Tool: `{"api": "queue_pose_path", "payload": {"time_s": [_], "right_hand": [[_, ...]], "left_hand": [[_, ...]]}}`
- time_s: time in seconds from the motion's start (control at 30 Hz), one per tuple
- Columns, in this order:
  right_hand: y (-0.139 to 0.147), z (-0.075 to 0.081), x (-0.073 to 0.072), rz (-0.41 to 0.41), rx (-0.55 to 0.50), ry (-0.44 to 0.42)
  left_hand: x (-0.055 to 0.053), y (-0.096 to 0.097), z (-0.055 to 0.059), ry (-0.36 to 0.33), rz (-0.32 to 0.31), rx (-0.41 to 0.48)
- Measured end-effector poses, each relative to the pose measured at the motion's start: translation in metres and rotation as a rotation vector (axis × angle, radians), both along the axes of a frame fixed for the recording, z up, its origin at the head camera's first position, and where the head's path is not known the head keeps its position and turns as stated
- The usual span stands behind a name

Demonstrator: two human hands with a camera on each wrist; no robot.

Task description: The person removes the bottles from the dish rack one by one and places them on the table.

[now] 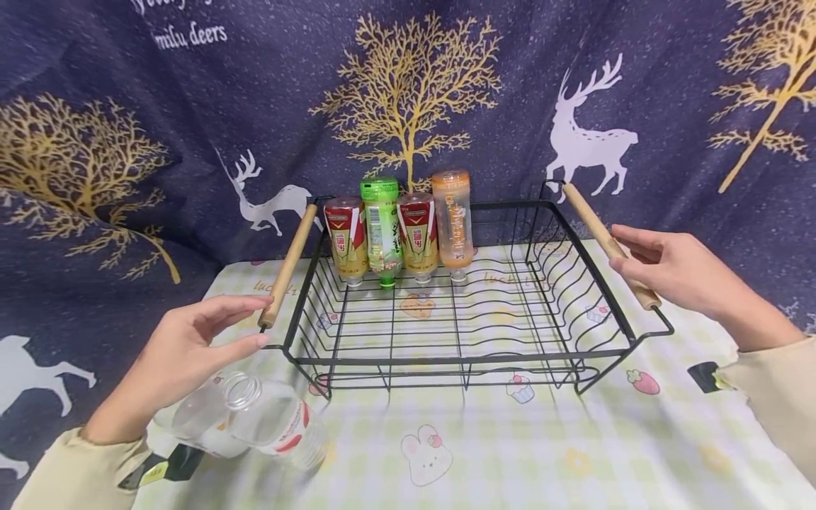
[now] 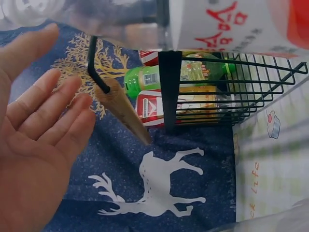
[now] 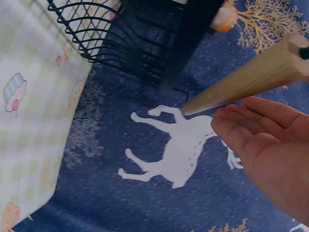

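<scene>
Between the spread fingers of the left hand and right hand, I'm seeing the wire rack propping four bottles neck-down, presumably against toppling.

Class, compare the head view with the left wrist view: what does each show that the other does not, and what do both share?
Only the head view: the right hand, the right wooden handle, the orange bottle and the rabbit printed on the cloth.

Only the left wrist view: the palm of the left hand face-on, and a close-up of red writing on a clear bottle.

Both: the left hand, the left wooden handle, the black rack, the green bottle, two red-and-gold bottles, and at least one clear bottle.
</scene>
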State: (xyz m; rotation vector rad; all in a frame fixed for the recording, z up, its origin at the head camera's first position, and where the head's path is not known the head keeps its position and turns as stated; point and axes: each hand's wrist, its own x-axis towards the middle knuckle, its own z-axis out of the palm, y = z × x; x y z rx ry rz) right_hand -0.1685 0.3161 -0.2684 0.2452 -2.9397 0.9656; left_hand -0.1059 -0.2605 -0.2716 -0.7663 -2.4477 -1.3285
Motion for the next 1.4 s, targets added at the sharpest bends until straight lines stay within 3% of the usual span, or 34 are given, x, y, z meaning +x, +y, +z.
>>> {"api": "queue_pose_path", "payload": {"time_s": [0.13,0.27,0.43,0.7,0.97,1.4], "right_hand": [[-0.010,0.016,-0.003,0.011,0.039,-0.002],[-0.025,0.034,-0.006,0.026,0.046,-0.019],[-0.044,0.051,-0.009,0.099,0.026,-0.050],[-0.061,0.067,-0.005,0.181,0.050,-0.074],[-0.073,0.085,-0.009,0.194,0.074,-0.081],[-0.113,0.095,-0.038,0.239,0.089,-0.121]], "left_hand": [[-0.007,0.004,-0.002,-0.007,0.073,-0.077],[-0.013,0.006,-0.005,-0.030,0.084,-0.089],[-0.018,0.007,-0.008,-0.037,0.082,-0.064],[-0.020,0.008,-0.010,-0.062,0.053,0.026],[-0.020,0.009,-0.012,-0.082,0.120,-0.002],[-0.018,0.012,-0.008,-0.128,0.174,-0.022]]}}
